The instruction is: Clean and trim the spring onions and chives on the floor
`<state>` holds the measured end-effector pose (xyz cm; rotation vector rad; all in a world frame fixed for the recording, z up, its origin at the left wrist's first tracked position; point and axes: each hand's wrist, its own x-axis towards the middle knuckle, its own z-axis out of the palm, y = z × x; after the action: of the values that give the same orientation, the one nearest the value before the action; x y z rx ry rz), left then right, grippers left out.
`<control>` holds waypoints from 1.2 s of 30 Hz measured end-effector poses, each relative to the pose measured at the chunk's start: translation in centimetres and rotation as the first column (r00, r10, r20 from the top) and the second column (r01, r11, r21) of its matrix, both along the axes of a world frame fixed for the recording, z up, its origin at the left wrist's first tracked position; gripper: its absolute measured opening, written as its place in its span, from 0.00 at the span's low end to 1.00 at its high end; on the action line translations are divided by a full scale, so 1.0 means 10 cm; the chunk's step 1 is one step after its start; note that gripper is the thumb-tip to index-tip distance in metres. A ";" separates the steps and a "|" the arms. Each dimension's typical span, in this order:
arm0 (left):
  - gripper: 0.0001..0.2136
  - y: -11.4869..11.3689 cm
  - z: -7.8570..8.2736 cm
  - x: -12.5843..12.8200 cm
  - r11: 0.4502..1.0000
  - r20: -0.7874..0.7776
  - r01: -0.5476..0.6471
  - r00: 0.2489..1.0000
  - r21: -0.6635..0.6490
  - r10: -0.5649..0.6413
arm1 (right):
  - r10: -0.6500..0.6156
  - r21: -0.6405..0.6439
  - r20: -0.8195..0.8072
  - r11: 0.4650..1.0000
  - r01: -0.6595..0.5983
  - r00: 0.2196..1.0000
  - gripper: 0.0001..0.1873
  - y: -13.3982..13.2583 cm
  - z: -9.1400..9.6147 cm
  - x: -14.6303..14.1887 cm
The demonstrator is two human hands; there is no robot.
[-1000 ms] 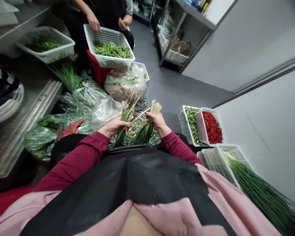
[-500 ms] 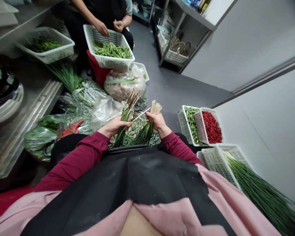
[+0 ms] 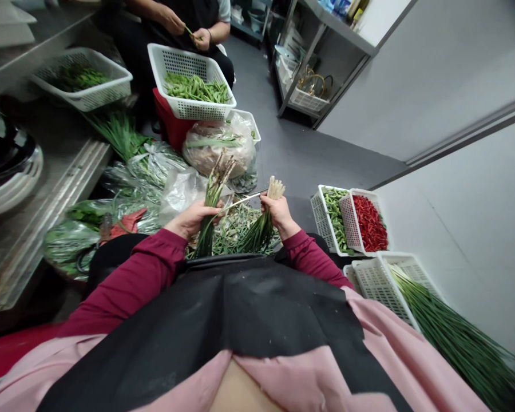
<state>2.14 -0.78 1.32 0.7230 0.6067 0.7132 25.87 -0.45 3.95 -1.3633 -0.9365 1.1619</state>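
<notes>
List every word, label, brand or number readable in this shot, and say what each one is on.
Nothing can be read as text.
Labels on the bottles on the top shelf of the steel rack: too small to read.
Faint marks on the black apron: too blurred to read.

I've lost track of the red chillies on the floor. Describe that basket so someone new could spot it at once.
Find the pale wall on the right, with baskets along its foot. The white slatted plastic basket there holds red chillies, the only red produce in that row, next to a basket of green pods and above a basket of long green stalks.
</notes>
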 end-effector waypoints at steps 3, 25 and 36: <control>0.16 0.02 0.03 -0.05 1.000 0.019 0.011 1.000 -0.005 -0.011 | -0.058 -0.016 0.060 0.998 0.059 0.997 0.07 0.07 -0.08 0.09; 0.15 -0.06 -0.14 0.26 0.999 -0.025 0.038 0.999 -0.008 -0.039 | 0.282 -0.185 -0.278 0.922 -0.340 0.918 0.19 -0.13 0.12 -0.12; 0.15 -0.04 -0.14 0.28 0.982 0.147 0.174 0.976 -0.069 -0.163 | 0.180 -0.118 -0.176 0.972 -0.202 0.968 0.17 -0.16 0.15 -0.14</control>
<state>4.99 -1.18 -0.06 0.6345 0.4367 0.5733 24.51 -2.07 5.45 -1.2815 -0.8981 1.4856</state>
